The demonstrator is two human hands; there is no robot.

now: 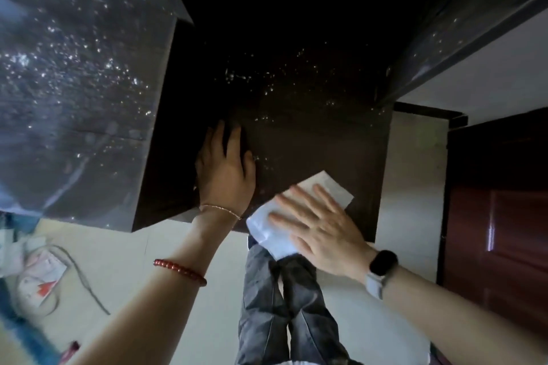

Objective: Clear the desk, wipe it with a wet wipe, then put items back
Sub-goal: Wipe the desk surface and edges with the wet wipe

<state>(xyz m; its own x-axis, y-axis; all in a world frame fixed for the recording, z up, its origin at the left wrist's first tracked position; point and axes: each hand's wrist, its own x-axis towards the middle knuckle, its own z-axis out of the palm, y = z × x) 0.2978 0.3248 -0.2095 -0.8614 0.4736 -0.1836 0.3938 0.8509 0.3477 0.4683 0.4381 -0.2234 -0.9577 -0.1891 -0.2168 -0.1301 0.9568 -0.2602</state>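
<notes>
Desk [311,133] top is dark brown, seen from above, with scattered bright specks that could be droplets or glare, can't tell which. Surface bare apart from the hands and the wipe.

Right hand [320,225]: fingers straight and spread, palm flat down on a white wet wipe [299,210], pressing it onto the desk at the near edge. Nothing pinched or curled round. Wipe is a flattened sheet: far corner sticks out past the fingertips onto the desk, near part overhangs the desk edge above the legs. Dark watch [382,264] with a pale strap on that wrist.

Left hand [225,169]: resting palm-down on the desk near its left front corner, just beside the wipe but not touching it. Fingers extended, loosely spread, tips on the dark surface; holds nothing. Thin chain bracelet [221,209] at the wrist, red bead bracelet [179,271] further down the forearm.

Left of the desk: large grey glossy panel [74,83], reflective, speckled with highlights. Similar grey panel along the top and right edge.

Below the desk edge: person's legs in grey jeans [284,305], pale floor [133,261]. Small pile of packets [38,275] and a thin cable on the floor at the lower left, blurred. Dark red-brown door [498,216] at right.
</notes>
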